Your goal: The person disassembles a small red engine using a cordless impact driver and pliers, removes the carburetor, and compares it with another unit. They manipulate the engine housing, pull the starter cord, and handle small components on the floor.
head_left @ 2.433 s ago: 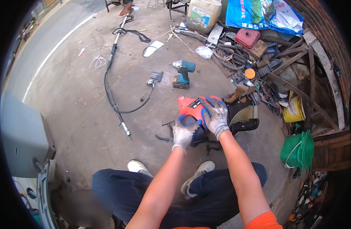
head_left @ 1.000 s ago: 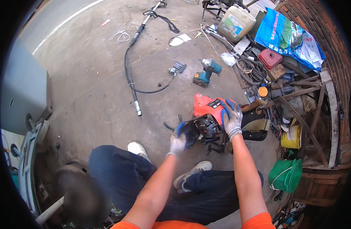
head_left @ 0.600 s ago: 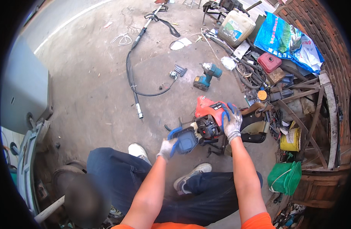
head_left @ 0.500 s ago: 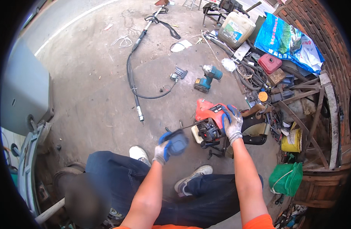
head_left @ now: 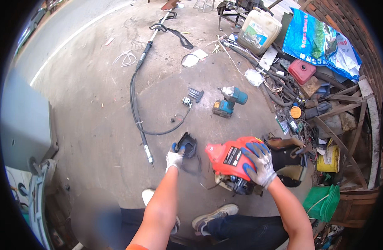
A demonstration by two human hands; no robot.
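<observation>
Fingers (head_left: 181,149) of the gloved left hand (head_left: 174,159) grip the left edge of a black cover (head_left: 188,146), apparently light, stiff plastic best held by its rim, near the concrete floor (head_left: 95,146). To its right, a red-housed engine (head_left: 227,166) sits on the floor beneath the gloved right hand (head_left: 264,166), fingers spread wide across its top; it looks heavy and smooth-shelled, better steadied broadly than pinched.

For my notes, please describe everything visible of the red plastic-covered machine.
The red machine has a smooth, plastic-looking cover with a black label; dark and pale parts show below. Its narrow end points left. It sits on grey concrete floor, under the white-and-blue gloved right hand.
</observation>
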